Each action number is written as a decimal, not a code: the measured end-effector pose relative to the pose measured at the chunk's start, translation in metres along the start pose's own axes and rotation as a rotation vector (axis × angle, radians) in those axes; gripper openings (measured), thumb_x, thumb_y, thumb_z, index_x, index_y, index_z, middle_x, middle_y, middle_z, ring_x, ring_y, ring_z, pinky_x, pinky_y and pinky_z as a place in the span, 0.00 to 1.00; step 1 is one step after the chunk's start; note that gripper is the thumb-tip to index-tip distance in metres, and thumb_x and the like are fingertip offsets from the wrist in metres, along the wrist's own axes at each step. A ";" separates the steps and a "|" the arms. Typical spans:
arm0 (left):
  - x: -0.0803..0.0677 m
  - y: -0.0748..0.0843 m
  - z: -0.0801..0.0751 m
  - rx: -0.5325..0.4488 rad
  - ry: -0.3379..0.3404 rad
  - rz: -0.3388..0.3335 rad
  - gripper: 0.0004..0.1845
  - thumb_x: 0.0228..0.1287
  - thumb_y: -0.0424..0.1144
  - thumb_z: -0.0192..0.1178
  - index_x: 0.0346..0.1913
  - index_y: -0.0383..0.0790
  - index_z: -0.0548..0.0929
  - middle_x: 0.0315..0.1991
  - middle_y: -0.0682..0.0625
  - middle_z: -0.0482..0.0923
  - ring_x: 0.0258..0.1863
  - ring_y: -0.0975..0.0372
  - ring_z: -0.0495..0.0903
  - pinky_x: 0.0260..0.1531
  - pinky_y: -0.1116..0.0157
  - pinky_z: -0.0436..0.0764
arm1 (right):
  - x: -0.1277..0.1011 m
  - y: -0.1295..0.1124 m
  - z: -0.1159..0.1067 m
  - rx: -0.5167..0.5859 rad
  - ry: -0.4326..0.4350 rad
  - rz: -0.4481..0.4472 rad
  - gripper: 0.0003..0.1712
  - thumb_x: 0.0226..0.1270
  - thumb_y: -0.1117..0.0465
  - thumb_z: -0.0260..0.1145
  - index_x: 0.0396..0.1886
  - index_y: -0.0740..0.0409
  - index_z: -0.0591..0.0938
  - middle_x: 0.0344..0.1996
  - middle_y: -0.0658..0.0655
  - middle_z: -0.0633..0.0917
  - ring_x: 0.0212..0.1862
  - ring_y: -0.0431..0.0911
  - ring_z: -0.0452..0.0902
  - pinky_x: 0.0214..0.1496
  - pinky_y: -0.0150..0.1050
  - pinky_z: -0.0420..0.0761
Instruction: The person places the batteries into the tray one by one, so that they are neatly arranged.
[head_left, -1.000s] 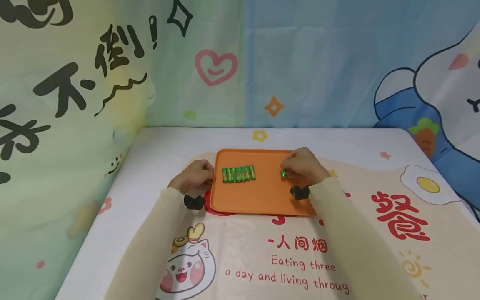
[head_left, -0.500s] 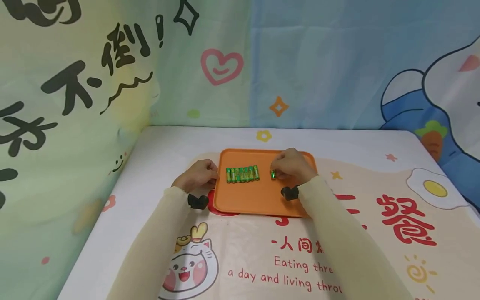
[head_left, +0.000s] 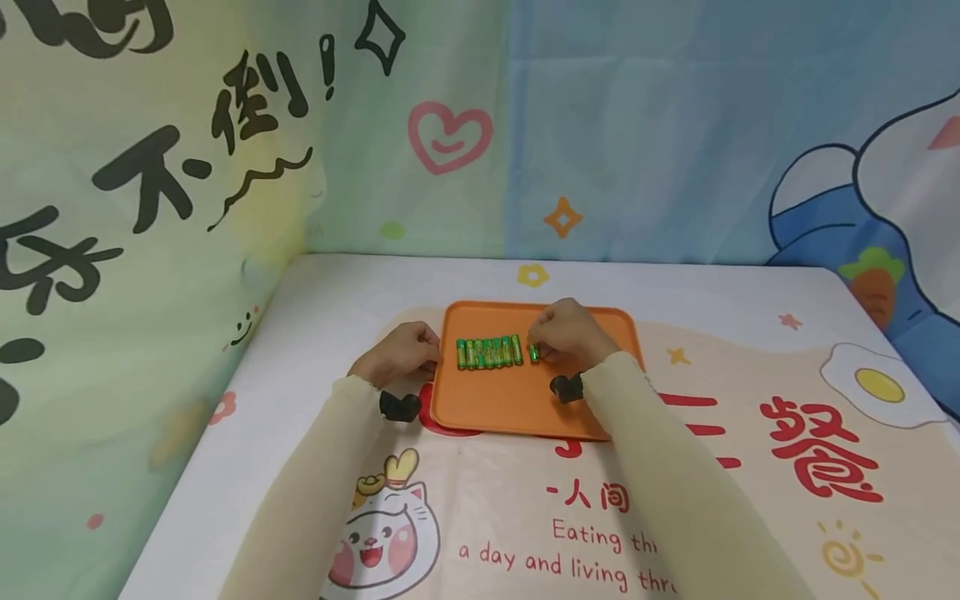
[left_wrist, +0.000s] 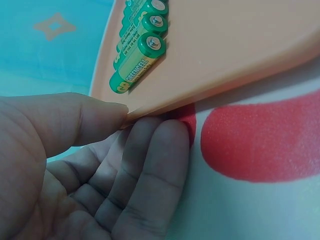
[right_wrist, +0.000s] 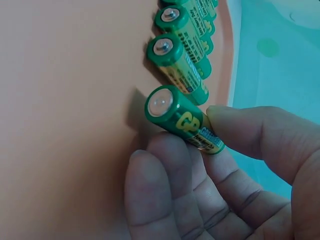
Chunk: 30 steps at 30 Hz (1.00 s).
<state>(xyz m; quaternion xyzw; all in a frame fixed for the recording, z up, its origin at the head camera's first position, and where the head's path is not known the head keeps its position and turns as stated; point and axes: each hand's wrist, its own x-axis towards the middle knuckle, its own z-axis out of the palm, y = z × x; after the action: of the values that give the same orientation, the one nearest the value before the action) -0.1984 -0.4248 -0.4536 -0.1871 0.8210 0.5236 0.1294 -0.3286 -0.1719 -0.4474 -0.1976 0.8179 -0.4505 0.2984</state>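
Observation:
My right hand [head_left: 572,335] pinches a green battery [right_wrist: 182,117] between thumb and fingers, its flat end facing the camera in the right wrist view. It is just right of a row of several green batteries [head_left: 489,352] lying side by side on the orange tray [head_left: 495,404]. A small gap separates the held battery from the row's last one. At the tray's left edge my left hand [head_left: 401,354] grips the rim. In the left wrist view the thumb [left_wrist: 102,117] lies on top of the rim, with the fingers curled beneath.
The tray lies on a table with a printed cloth [head_left: 517,508] showing a cartoon cat and red lettering. Behind stands a decorated fabric backdrop [head_left: 637,125], with another stretch of it along the left side.
My right hand has moved left across the tray with the battery, close to the row. The left hand stays at the tray's left rim. The head view has shifted slightly.

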 end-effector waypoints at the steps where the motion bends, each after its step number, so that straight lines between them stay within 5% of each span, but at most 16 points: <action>1: 0.000 -0.001 0.000 -0.001 -0.003 0.000 0.06 0.73 0.31 0.59 0.46 0.32 0.76 0.41 0.41 0.81 0.35 0.57 0.85 0.39 0.64 0.87 | 0.000 -0.001 0.001 -0.003 -0.003 0.003 0.23 0.68 0.68 0.64 0.15 0.53 0.66 0.13 0.51 0.66 0.24 0.49 0.69 0.31 0.41 0.76; 8: -0.001 0.001 0.000 -0.002 -0.002 0.008 0.06 0.72 0.31 0.59 0.46 0.32 0.75 0.42 0.41 0.81 0.35 0.57 0.85 0.39 0.64 0.87 | 0.004 -0.003 0.006 -0.026 0.002 -0.005 0.26 0.70 0.67 0.64 0.14 0.52 0.64 0.13 0.50 0.65 0.23 0.49 0.69 0.32 0.42 0.77; 16: -0.003 0.002 -0.001 0.007 0.001 0.006 0.06 0.72 0.31 0.60 0.46 0.32 0.76 0.41 0.41 0.82 0.35 0.58 0.85 0.39 0.64 0.87 | 0.005 -0.006 0.008 0.017 -0.025 0.011 0.26 0.72 0.69 0.62 0.14 0.52 0.64 0.13 0.49 0.61 0.21 0.46 0.58 0.29 0.42 0.70; 30: -0.002 0.002 -0.001 -0.021 -0.004 -0.005 0.05 0.73 0.30 0.58 0.46 0.32 0.75 0.42 0.41 0.80 0.35 0.57 0.85 0.41 0.63 0.88 | 0.005 -0.005 0.011 -0.019 -0.011 0.013 0.27 0.72 0.67 0.64 0.14 0.51 0.65 0.13 0.49 0.62 0.23 0.48 0.66 0.31 0.41 0.76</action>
<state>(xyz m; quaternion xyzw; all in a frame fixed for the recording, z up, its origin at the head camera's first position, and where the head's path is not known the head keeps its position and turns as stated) -0.1972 -0.4245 -0.4510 -0.1896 0.8148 0.5321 0.1304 -0.3246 -0.1846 -0.4496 -0.1972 0.8217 -0.4399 0.3039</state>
